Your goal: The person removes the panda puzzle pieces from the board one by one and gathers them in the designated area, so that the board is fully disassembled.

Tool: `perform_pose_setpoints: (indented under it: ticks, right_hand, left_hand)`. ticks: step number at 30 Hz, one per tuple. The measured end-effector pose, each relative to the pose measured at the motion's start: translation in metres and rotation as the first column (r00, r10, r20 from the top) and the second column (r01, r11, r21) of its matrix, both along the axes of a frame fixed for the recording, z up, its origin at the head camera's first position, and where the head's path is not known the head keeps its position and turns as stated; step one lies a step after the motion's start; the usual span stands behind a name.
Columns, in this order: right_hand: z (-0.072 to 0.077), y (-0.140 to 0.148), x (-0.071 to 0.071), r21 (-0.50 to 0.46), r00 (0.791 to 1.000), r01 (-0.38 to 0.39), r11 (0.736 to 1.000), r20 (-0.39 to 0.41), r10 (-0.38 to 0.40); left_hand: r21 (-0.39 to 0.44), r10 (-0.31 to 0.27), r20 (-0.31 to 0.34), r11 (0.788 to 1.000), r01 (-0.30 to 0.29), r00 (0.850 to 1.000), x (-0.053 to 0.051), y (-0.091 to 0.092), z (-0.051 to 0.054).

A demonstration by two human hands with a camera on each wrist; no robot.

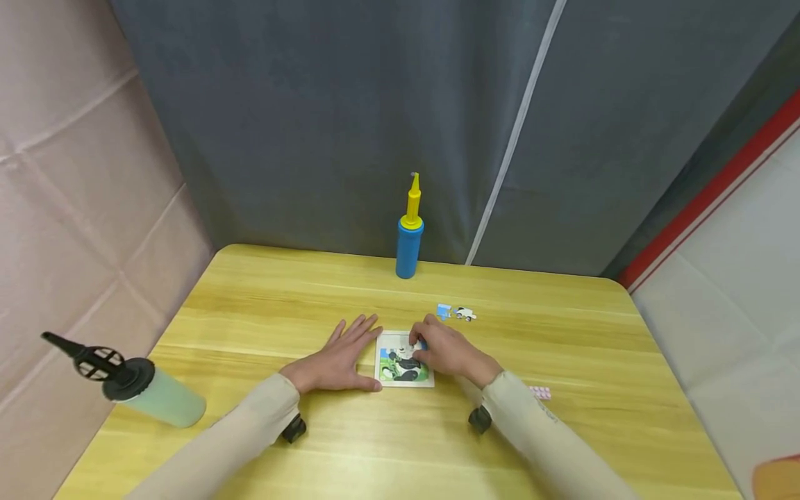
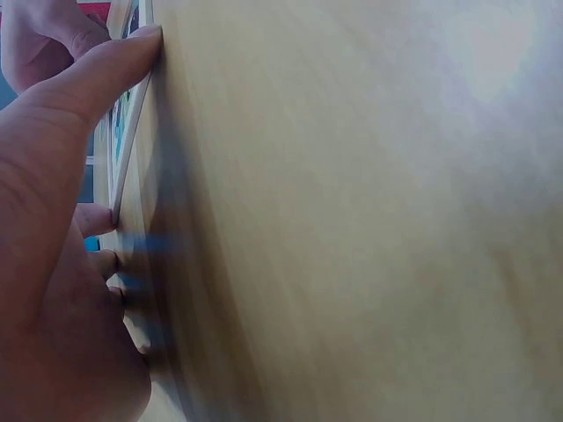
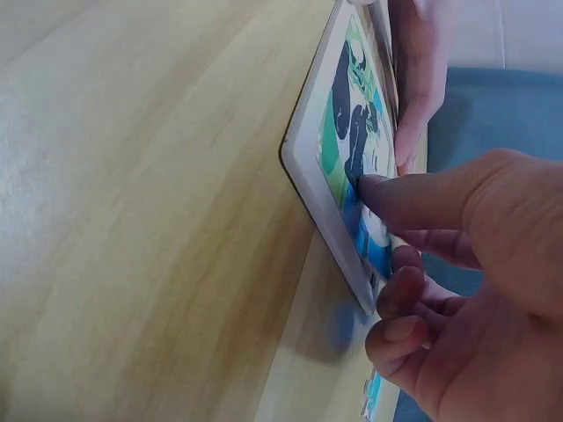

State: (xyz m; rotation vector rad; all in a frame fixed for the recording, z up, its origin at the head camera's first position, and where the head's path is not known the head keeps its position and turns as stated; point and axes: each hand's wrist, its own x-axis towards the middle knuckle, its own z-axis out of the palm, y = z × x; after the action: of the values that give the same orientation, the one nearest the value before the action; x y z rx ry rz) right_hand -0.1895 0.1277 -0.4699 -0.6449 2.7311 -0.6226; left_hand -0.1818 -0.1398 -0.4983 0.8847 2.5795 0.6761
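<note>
A small square jigsaw puzzle in a white frame [image 1: 406, 385], with a panda picture [image 1: 409, 375], lies flat on the table. Beside its left edge my left hand [image 1: 342, 356] rests with fingers spread, thumb and fingertips touching the frame. My right hand [image 1: 448, 348] is over the puzzle's upper right part. In the right wrist view, its thumb and fingers pinch a blue and white puzzle piece [image 3: 376, 250] at the board's edge; the fingers partly cover it. Two loose pieces lie beyond the board, a blue one [image 1: 443, 311] and a white and black one [image 1: 465, 314].
A blue and yellow hand pump [image 1: 409, 250] stands at the table's back edge. On the left is a pale green bottle [image 1: 164, 397] with a black top. A pink studded block [image 1: 540, 393] lies beside the right forearm. A grey curtain [image 1: 325, 139] hangs behind the table [image 1: 375, 451].
</note>
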Motion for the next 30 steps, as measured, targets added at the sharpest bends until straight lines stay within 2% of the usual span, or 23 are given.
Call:
perform_pose_setpoints:
  ticks: [8, 14, 23, 30]
  right_hand:
    - [-0.0004, -0.0001, 0.0006, -0.013, 0.998, -0.038, 0.999, -0.042, 0.038]
    - [-0.0022, 0.0009, 0.0016, 0.003, 0.997, -0.003, 1.0, -0.076, 0.004]
    - [0.0014, -0.002, -0.0008, -0.057, 0.995, 0.097, 0.994, 0.026, -0.096]
    - [0.0, 0.0042, -0.003, -0.11, 0.996, 0.089, 0.99, 0.011, -0.088]
  left_hand:
    - [-0.003, 0.002, -0.003, 1.0, -0.002, 1.0, 0.0003, 0.0003, 0.0032]
    - [0.0, -0.001, 0.0, 1.0, 0.001, 1.0, 0.0005, 0.0, 0.0027]
    - [-0.008, -0.002, 0.001, 1.0, 0.002, 1.0, -0.0004, -0.0003, 0.0015]
    - [-0.002, 0.002, -0.001, 1.0, -0.002, 1.0, 0.0002, 0.0004, 0.0015]
